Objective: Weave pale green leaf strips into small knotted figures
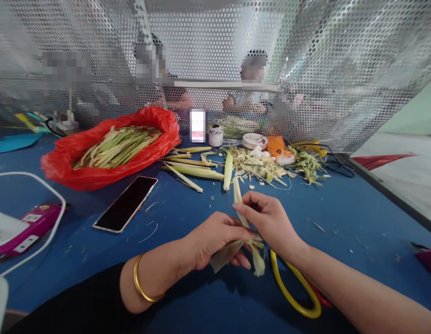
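Note:
My left hand and my right hand meet over the blue table, both pinching pale green leaf strips. The strips cross between my fingers; one points up and away, other ends hang down below my hands. A gold bangle circles my left wrist. Yellow-handled scissors lie under my right forearm.
A red plastic bag of leaf strips sits at the back left. A black phone lies beside it. Loose strips and trimmings are piled at the back centre. A perforated metal screen closes off the far side, with people behind it.

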Demonstrator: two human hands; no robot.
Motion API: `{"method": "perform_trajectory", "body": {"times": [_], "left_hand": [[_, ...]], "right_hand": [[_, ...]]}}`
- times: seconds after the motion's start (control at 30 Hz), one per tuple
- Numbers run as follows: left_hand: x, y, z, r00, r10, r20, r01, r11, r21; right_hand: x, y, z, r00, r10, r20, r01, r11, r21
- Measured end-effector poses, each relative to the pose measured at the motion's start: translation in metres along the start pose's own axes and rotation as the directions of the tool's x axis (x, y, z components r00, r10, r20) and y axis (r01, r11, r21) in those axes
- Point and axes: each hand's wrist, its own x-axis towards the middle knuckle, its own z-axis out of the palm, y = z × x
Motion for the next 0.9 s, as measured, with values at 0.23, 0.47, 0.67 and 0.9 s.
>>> {"method": "perform_trajectory", "body": {"times": [0.23,0.47,0.67,0.9], "left_hand": [[-0.003,-0.002,0.004,0.999,-0.002,0.048,0.003,1.000,-0.022],[0.001,0.003,-0.004,0.979,0.135,-0.153,-0.152,0.983,-0.102],[0.002,0.004,-0.007,0.961,0.203,-0.188,-0.229,0.965,-0.127],[0.006,0.001,-0.010,0.967,0.165,-0.195,-0.198,0.967,-0.162]], "right_hand": [[0.002,0.002,0.000,0.996,-0.046,-0.072,0.041,0.997,-0.069],[0.014,-0.008,-0.031,0.938,-0.054,0.344,0.159,0.946,-0.284],[0.017,-0.018,-0.046,0.920,-0.109,0.376,0.259,0.890,-0.375],[0.014,-0.013,-0.039,0.923,-0.261,0.282,0.357,0.854,-0.378]]}}
